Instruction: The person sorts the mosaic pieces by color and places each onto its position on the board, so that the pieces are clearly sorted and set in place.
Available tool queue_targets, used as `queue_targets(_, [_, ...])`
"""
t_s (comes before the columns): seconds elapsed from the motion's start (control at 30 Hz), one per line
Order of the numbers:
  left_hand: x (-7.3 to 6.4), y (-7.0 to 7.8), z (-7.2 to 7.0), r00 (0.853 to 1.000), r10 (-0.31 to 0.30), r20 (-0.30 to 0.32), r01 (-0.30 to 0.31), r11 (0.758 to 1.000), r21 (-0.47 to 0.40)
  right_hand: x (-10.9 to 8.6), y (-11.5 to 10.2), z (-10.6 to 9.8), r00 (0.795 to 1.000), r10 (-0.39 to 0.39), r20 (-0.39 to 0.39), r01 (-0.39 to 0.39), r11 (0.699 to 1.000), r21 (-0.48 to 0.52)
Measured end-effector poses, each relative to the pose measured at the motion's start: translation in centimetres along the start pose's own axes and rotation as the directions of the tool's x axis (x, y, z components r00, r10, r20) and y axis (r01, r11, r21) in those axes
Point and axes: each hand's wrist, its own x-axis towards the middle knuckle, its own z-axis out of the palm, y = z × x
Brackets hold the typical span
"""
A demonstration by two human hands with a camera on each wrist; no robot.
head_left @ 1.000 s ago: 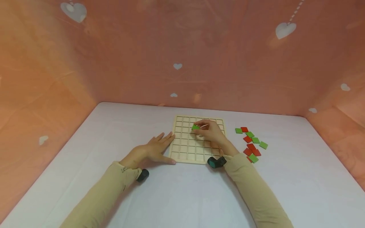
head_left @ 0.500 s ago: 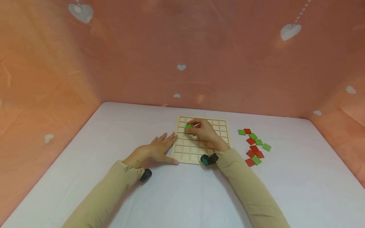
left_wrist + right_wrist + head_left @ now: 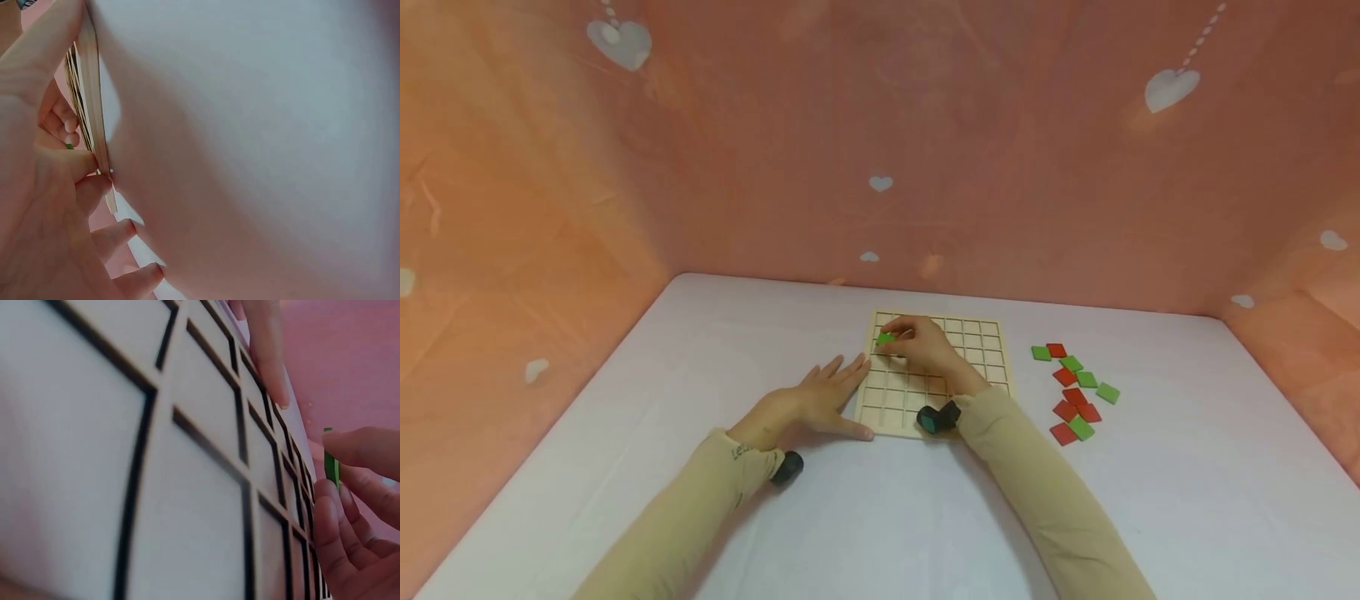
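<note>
Green tile [image 3: 331, 465], thin-edged, over ridged wooden grid [image 3: 895, 397]

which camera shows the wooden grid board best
The head view: it shows most of the wooden grid board at once, though the right hand covers part. The right wrist view shows a portion close up, steeply slanted; the left wrist view only its edge and a sliver of top, beside the left hand.

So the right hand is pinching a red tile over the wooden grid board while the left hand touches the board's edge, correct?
Not quite: the tile is green, not red, as the head view shows. The right hand does pinch it over the wooden grid board, and the left hand touches the edge.
</note>
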Motion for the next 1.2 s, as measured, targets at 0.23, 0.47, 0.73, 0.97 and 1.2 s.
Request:
queue_targets(0.23, [0.03,0.03,-0.14,1.0,-0.014,0.015,0.014,1.0,0.0,0.3,-0.29,0.25,1.0,-0.021,0.007,0.021,0.999,-0.026])
queue_targets(0.47, [0.08,0.09,-0.06,1.0,-0.018,0.026,0.018,1.0,0.011,0.56,-0.22,0.48,1.0,0.018,0.019,-0.017,0.999,-0.035])
queue_targets(0.73, [-0.06,0.05,-0.11,1.0,-0.015,0.018,0.015,1.0,0.01,0.54,-0.22,0.76,0.997,0.056,0.05,-0.058,0.998,0.021])
queue_targets(0.97, [-0.16,-0.03,-0.23,1.0,-0.017,0.016,0.017,1.0,-0.007,0.58,-0.4,0.77,0.999,0.029,0.031,-0.028,1.0,-0.014])
queue_targets(1.2, [0.2,-0.04,-0.13,1.0,0.004,0.011,-0.004,1.0,0.014,0.12,0.33,0.2,0.999,0.027,0.043,-0.027,1.0,0.003])
